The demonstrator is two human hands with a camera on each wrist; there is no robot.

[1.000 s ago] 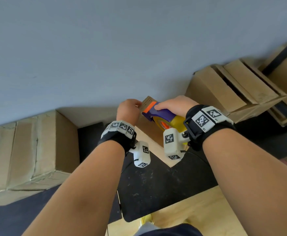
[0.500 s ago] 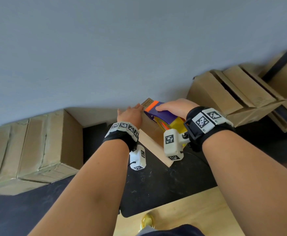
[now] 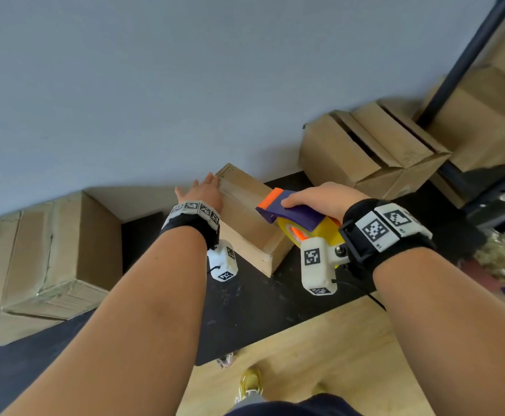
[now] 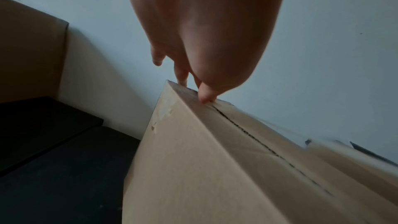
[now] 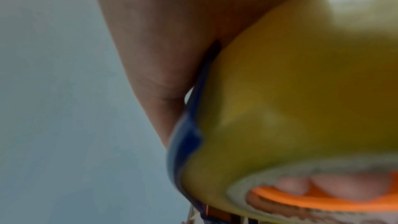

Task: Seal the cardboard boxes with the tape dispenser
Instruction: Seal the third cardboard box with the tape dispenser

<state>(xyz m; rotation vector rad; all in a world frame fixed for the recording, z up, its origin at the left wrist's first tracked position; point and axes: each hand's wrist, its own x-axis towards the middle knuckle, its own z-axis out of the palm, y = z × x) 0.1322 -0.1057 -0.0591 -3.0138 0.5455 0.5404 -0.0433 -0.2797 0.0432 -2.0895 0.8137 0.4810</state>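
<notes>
Box being sealed: a small cardboard box sits on a black mat, its far end close to a grey wall. Its top flaps are closed; the left wrist view shows a dark seam running along the top, with glossy tape seeming to cover it, though that is hard to confirm.

Left hand: the left hand lies flat with straight, relaxed fingers touching the box's far top edge, pressing rather than gripping.

Tape dispenser: a yellow, purple and orange tape dispenser is above the near part of the box. Whether it touches the cardboard cannot be told.

Right hand: the right hand is wrapped around the dispenser, fingers curled over its purple top and into the roll's orange core.

Step in hand: likely running or finishing a strip of tape along the seam, while the flat hand steadies the box.

Next move: probably calls for keeping the dispenser on the seam line, carrying tape over the near edge, cutting it, and smoothing it down.

Surroundings: a larger box stands to the left, more boxes with open flaps to the right, wooden floor nearest the person.
</notes>
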